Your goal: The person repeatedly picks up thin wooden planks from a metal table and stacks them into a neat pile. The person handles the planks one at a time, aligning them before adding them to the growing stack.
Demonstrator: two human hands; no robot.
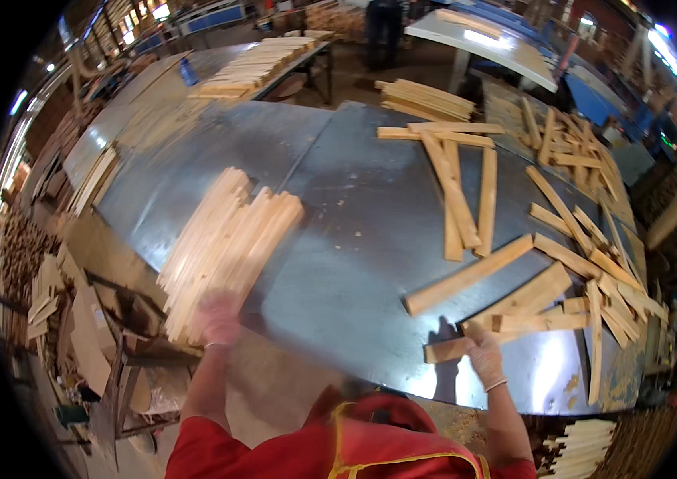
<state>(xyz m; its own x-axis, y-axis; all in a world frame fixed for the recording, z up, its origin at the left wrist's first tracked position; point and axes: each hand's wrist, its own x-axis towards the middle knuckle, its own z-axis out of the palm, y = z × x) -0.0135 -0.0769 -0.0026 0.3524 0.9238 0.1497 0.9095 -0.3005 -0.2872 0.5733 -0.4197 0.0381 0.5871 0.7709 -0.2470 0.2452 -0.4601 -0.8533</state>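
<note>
My left hand [217, 317], in a thin glove, grips the near end of a bundle of several pale wooden slats [223, 243], blurred by motion, over the left part of the grey metal table [346, 239]. My right hand [482, 351], also gloved, holds the end of a short wooden piece [449, 350] lying flat near the table's front edge. Just beyond it lie a long slat [466, 275] and a wider board [530, 295].
Many loose slats [578, 223] are scattered over the right side of the table. A neat stack of slats [255, 68] sits on a far bench. More cut wood is piled on the floor at left [51, 295] and bottom right [582, 447]. A person [385, 28] stands far back.
</note>
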